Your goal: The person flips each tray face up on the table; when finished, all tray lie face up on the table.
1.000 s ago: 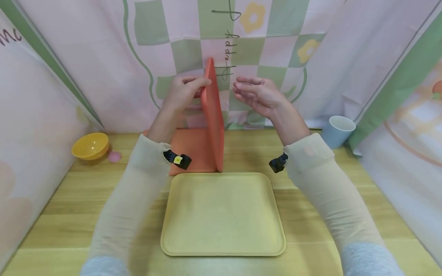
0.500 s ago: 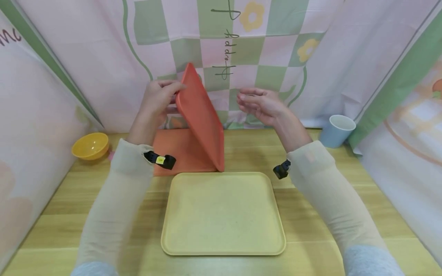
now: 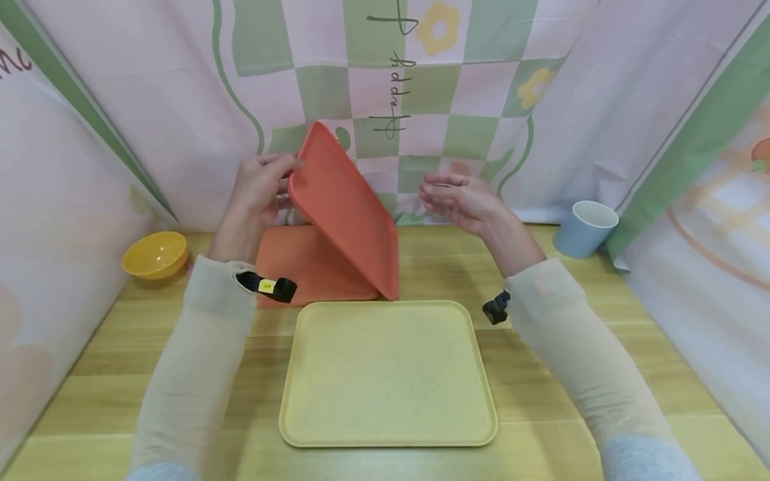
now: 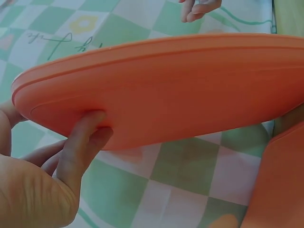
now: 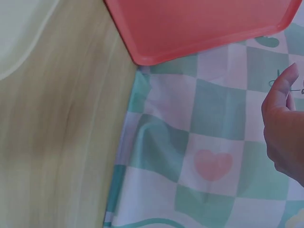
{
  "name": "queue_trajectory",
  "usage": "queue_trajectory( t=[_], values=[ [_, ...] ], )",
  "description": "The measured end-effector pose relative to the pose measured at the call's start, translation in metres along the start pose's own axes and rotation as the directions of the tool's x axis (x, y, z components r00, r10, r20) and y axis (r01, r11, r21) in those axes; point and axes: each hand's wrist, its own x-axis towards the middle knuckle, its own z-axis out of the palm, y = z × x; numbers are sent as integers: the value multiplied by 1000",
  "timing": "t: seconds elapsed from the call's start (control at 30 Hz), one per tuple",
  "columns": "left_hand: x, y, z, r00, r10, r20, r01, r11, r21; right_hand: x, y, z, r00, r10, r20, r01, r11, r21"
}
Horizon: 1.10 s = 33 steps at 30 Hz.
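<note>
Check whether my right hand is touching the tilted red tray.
Apart. The head view shows it plainly: the right hand is off to the right of the tilted red tray, with checkered cloth visible between them.

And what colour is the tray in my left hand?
The held tray is orange-red; it shows best in the head view.

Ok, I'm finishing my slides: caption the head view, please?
Left hand holds a tilted red tray beyond the flat yellow tray; right hand hovers empty.
</note>
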Motion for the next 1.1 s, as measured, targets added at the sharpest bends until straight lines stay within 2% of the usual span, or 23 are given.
queue_trajectory(
  t=[0.27,0.53,0.77,0.87,1.1],
  values=[
    [5,-10,-9,1000,-5,14,6,997,-81,3,11,-15,1000,-1,11,1,1000,3],
    [9,-23,-17,1000,-17,-18,13,982,-190,4,23,-32,999,39,-3,-39,997,64],
    [11,-35,-22,999,-28,-33,19,965,-262,1,33,-45,998,55,-20,-54,997,58],
    [12,-39,-23,999,-26,-38,14,955,-296,0,36,-50,998,63,-17,-62,995,78],
    [14,-48,-28,999,-35,-13,26,896,-444,-1,46,-62,996,82,-40,-80,996,49]
  ],
)
